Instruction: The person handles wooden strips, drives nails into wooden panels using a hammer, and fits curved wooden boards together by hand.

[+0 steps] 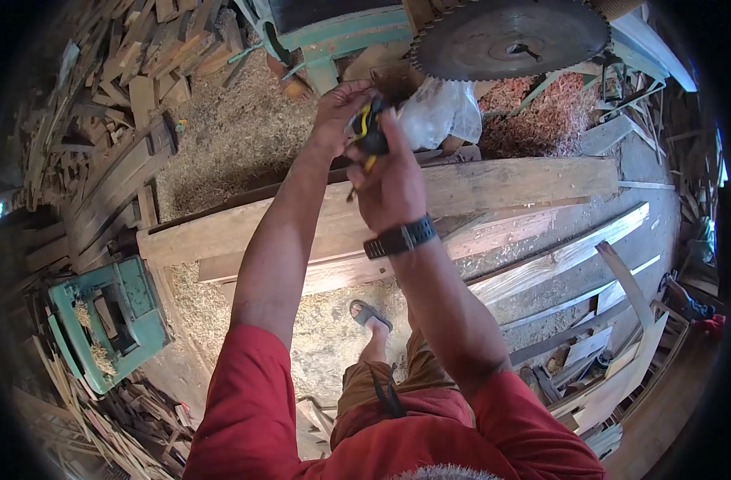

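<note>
My right hand, with a black strap on its wrist, is closed round a black and yellow tape measure, held above the wooden beams. Close beside it is my left hand, its fingers drawn together at the far side of the tape measure. What those fingertips pinch, if anything, is too small and blurred to make out. Beneath both hands a long wooden beam lies across the view. A clear plastic bag sits just beyond my right hand.
A large circular saw blade stands at the top, near a green machine frame. Stacked wood offcuts fill the upper left. At lower left is a green metal machine. Boards lie on the right, and sawdust covers the floor.
</note>
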### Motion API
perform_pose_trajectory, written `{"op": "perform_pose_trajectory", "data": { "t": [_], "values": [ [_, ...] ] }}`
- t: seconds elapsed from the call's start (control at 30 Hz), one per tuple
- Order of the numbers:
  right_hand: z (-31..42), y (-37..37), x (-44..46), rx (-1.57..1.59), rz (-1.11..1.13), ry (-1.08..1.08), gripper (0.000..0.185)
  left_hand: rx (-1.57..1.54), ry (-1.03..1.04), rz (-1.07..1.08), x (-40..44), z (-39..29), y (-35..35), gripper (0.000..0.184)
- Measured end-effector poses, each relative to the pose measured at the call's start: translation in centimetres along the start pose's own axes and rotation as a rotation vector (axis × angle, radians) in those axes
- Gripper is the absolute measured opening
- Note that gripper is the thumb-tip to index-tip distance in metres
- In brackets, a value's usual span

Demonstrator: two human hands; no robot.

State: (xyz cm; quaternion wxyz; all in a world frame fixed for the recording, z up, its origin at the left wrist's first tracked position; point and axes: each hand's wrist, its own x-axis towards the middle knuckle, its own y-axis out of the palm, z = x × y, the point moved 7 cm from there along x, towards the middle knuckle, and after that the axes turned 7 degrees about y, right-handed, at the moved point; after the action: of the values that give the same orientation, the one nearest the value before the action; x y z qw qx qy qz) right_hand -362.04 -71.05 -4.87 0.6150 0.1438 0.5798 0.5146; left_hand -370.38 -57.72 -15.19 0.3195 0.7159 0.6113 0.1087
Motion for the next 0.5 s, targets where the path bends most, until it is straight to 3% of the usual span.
{"op": "perform_pose_trajectory", "data": {
  "t": [0.03, 0.13, 0.17, 0.27, 0.37, 0.5],
  "values": [
    [0.6, 0.9, 0.7, 0.073, 0.083, -0.062, 0.025, 0.141, 0.092, 0.027, -0.8, -0.9, 0.9, 0.021],
    [1.2, 0.5, 1.9, 0.163, -0.001, -0.085, 0.023, 0.353, 0.146, 0.057, -0.7, -2.2, 2.2, 0.021],
    [1.4, 0.1, 2.0, 0.179, 0.038, -0.087, 0.022, 0.362, 0.097, -0.015, -0.4, -2.1, 2.2, 0.020],
    [1.4, -1.8, 1.2, 0.195, -0.010, -0.045, 0.020, 0.491, 0.118, 0.042, -0.1, -3.5, 4.7, 0.022],
    [1.5, -3.1, 0.6, 0.187, 0.004, -0.039, 0.018, 0.490, 0.047, 0.013, -0.2, -3.4, 6.0, 0.025],
    [1.5, -2.6, 0.6, 0.151, -0.071, -0.032, 0.020, 0.474, 0.108, -0.052, 0.2, -2.5, 3.9, 0.025]
  ]
}}
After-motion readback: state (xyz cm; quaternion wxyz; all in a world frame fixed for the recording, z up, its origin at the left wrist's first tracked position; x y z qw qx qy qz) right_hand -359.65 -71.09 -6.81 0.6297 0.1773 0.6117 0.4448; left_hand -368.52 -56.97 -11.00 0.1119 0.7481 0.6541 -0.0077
